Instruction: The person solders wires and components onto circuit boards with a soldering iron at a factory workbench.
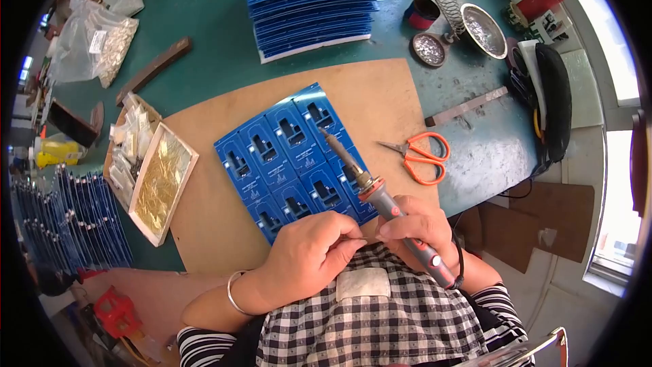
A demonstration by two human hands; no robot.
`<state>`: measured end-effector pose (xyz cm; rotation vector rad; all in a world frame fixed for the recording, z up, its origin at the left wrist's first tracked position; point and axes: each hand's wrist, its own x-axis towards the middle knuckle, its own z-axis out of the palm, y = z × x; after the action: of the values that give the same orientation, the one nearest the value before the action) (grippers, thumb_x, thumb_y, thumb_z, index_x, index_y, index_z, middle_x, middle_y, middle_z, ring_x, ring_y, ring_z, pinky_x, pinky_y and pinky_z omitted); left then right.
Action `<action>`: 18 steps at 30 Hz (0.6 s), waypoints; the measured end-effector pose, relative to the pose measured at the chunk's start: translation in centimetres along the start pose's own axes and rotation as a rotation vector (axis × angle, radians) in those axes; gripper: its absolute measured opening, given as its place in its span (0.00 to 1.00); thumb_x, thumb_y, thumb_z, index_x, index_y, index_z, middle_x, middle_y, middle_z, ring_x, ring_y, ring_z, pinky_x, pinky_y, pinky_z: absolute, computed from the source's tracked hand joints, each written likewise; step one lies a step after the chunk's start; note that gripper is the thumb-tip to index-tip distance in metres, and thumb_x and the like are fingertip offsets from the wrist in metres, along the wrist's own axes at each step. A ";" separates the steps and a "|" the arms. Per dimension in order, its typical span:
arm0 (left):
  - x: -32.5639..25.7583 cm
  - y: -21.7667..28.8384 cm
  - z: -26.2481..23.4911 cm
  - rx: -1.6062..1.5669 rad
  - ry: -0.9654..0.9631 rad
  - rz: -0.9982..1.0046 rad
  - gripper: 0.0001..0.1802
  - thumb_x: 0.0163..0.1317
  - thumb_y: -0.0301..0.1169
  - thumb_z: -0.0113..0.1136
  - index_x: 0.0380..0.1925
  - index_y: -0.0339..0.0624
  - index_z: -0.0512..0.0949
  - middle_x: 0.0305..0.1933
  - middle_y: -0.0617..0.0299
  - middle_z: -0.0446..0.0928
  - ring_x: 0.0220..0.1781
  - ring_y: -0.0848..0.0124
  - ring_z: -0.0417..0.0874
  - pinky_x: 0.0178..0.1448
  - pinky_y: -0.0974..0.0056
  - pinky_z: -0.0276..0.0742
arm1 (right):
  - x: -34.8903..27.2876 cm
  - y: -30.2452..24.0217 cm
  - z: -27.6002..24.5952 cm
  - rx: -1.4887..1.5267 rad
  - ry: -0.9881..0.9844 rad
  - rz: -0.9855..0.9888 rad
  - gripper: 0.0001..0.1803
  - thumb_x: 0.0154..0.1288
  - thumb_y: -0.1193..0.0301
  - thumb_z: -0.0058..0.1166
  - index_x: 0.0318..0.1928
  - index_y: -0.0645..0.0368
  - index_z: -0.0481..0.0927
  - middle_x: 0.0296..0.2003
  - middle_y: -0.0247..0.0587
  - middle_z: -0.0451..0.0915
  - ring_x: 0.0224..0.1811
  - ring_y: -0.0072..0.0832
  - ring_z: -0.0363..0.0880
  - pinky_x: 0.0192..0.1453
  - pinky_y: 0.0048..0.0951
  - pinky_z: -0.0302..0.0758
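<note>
My right hand (428,224) is wrapped round a grey soldering iron (386,202), whose tip points up and left over the blue circuit board panel (277,175). Whether the tip touches the panel I cannot tell. At the panel's near edge, my left hand (312,248) is closed in a pinch. A thin strand, too small to make out well, seems to run from its fingertips towards my right thumb. The panel lies tilted on a brown board (204,183) and carries rows of dark rectangular parts.
Orange-handled scissors (424,158) lie right of the panel. Behind it rises a stack of blue panels (316,20). A wooden tray of gold pins (163,180) is at left, near upright blue boards (88,217). A coiled iron stand (448,10) and metal dishes occupy the far right.
</note>
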<state>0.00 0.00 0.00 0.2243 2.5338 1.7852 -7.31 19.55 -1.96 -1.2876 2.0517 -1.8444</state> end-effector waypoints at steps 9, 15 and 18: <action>-8.0 -2.6 -3.8 0.279 0.520 -0.207 0.08 0.52 0.19 0.66 0.30 0.40 0.77 0.24 0.61 0.73 0.24 0.69 0.76 0.25 0.65 0.70 | -1.6 -0.8 -0.9 0.114 -0.036 0.073 0.26 0.60 0.53 0.61 0.47 0.63 0.79 0.25 0.40 0.76 0.23 0.31 0.75 0.27 0.29 0.70; -10.1 -4.6 -3.9 0.260 0.568 -0.095 0.07 0.53 0.16 0.64 0.29 0.38 0.76 0.22 0.66 0.64 0.20 0.78 0.64 0.24 0.72 0.59 | -0.7 -2.8 0.3 0.000 -0.181 0.167 0.21 0.58 0.61 0.62 0.41 0.68 0.81 0.26 0.43 0.78 0.24 0.34 0.78 0.28 0.30 0.73; -9.4 -4.4 -4.3 0.333 0.509 -0.054 0.08 0.51 0.17 0.64 0.27 0.39 0.75 0.22 0.64 0.66 0.21 0.74 0.67 0.26 0.69 0.63 | -0.2 -3.4 0.6 -0.063 -0.351 0.106 0.18 0.53 0.70 0.65 0.43 0.67 0.81 0.28 0.44 0.80 0.28 0.37 0.80 0.34 0.32 0.78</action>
<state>8.37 -6.75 -3.17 -0.3350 3.1384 1.5428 -5.11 19.56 0.69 -1.3727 1.9576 -1.4027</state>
